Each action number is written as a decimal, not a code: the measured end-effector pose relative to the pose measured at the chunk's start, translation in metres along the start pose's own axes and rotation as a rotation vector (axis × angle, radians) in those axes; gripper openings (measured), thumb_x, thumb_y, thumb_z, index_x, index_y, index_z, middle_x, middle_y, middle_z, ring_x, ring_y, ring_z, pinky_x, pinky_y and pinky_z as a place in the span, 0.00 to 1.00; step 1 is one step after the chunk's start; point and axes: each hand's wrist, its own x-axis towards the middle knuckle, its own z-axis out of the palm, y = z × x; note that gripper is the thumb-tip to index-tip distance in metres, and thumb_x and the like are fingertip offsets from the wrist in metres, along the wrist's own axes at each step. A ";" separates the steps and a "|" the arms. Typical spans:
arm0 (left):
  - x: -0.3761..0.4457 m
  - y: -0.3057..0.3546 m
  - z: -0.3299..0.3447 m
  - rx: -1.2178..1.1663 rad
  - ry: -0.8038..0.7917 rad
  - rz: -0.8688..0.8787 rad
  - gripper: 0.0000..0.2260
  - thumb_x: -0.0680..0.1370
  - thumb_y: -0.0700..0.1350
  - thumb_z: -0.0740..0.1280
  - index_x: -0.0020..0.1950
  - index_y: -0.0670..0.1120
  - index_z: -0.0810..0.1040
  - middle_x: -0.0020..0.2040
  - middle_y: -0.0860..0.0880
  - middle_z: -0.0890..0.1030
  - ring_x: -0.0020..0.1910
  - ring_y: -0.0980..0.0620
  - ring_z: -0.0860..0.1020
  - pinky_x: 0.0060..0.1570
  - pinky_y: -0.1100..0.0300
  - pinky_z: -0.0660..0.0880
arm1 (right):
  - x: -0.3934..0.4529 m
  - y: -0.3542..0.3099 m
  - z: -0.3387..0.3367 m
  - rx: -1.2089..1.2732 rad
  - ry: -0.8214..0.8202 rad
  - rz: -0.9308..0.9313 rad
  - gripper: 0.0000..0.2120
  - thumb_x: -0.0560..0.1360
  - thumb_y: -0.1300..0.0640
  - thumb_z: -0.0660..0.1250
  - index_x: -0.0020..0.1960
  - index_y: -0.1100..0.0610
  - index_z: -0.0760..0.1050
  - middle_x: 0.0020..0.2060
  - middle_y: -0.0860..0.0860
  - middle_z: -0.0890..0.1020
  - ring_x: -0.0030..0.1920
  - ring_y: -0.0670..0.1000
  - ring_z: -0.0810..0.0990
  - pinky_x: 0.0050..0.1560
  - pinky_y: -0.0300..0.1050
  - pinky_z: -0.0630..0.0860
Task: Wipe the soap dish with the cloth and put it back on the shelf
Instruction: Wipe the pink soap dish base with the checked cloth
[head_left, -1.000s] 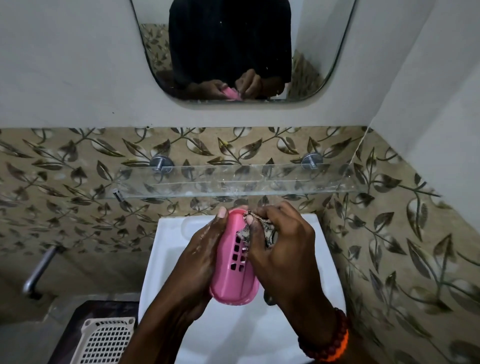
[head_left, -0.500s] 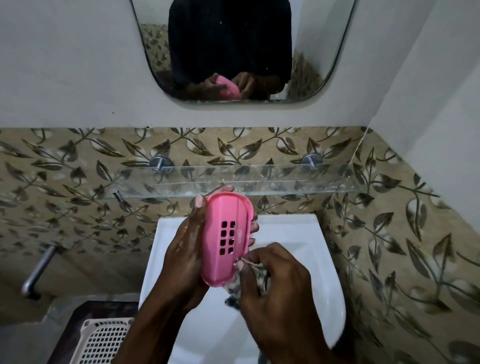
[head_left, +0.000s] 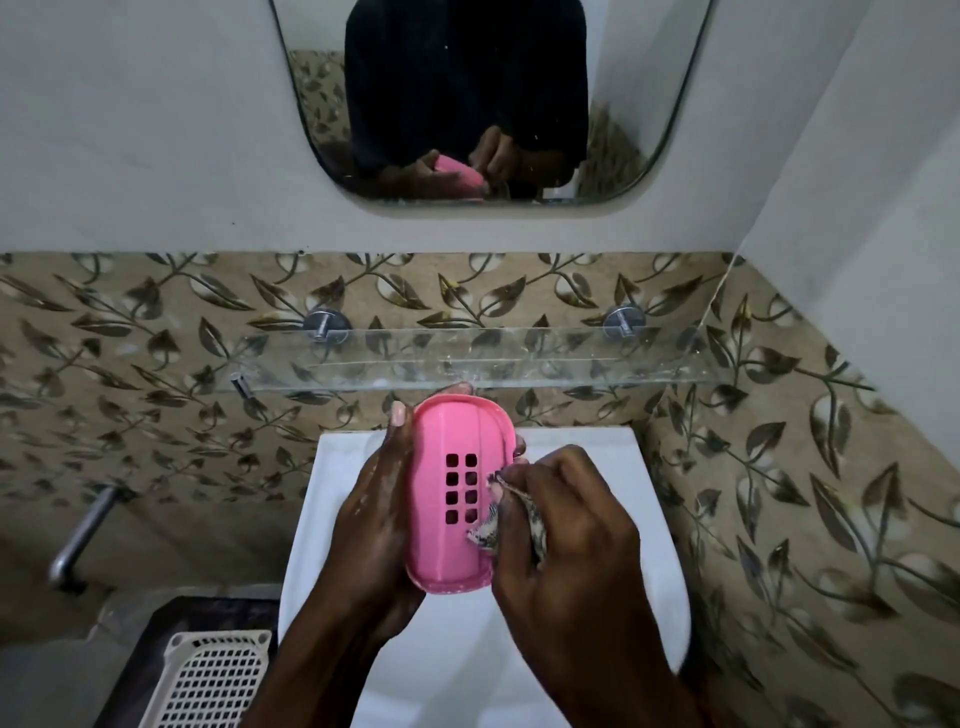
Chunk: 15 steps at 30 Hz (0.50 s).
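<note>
My left hand (head_left: 371, 525) grips a pink soap dish (head_left: 457, 467) upright over the white basin (head_left: 654, 571), its slotted face turned towards me. My right hand (head_left: 566, 545) pinches a small patterned cloth (head_left: 491, 527) and presses it against the dish's lower right side. Only a scrap of the cloth shows between my fingers. The clear glass shelf (head_left: 545, 358) runs along the wall just above the dish, with nothing on it.
A mirror (head_left: 649, 78) hangs above and reflects the hands. A metal pipe (head_left: 83, 535) juts from the wall at left. A white slotted basket (head_left: 213, 680) sits at lower left. The tiled corner wall (head_left: 805, 493) closes in on the right.
My right hand left the dish's top, dropped below it, then came back up to its lower right side with the cloth. The dish turned to face me and rose slightly.
</note>
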 end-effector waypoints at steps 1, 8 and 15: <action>-0.002 -0.001 0.003 0.019 -0.027 0.006 0.27 0.73 0.63 0.60 0.63 0.49 0.82 0.54 0.39 0.87 0.50 0.41 0.87 0.45 0.44 0.85 | 0.003 0.003 0.000 -0.006 0.011 -0.016 0.03 0.79 0.64 0.66 0.48 0.60 0.79 0.43 0.51 0.74 0.37 0.44 0.73 0.37 0.34 0.74; -0.008 -0.003 0.012 0.113 -0.071 0.049 0.24 0.71 0.64 0.63 0.57 0.53 0.86 0.54 0.41 0.87 0.52 0.43 0.86 0.50 0.47 0.83 | 0.032 0.009 -0.004 -0.077 -0.014 -0.157 0.05 0.76 0.69 0.66 0.50 0.64 0.79 0.46 0.56 0.76 0.41 0.52 0.77 0.43 0.38 0.75; -0.011 -0.006 0.015 0.189 -0.046 0.103 0.17 0.77 0.59 0.60 0.51 0.56 0.87 0.50 0.45 0.88 0.48 0.47 0.87 0.51 0.50 0.83 | 0.026 0.017 0.003 -0.080 -0.002 -0.083 0.03 0.76 0.66 0.67 0.47 0.63 0.80 0.44 0.54 0.77 0.37 0.51 0.77 0.39 0.39 0.74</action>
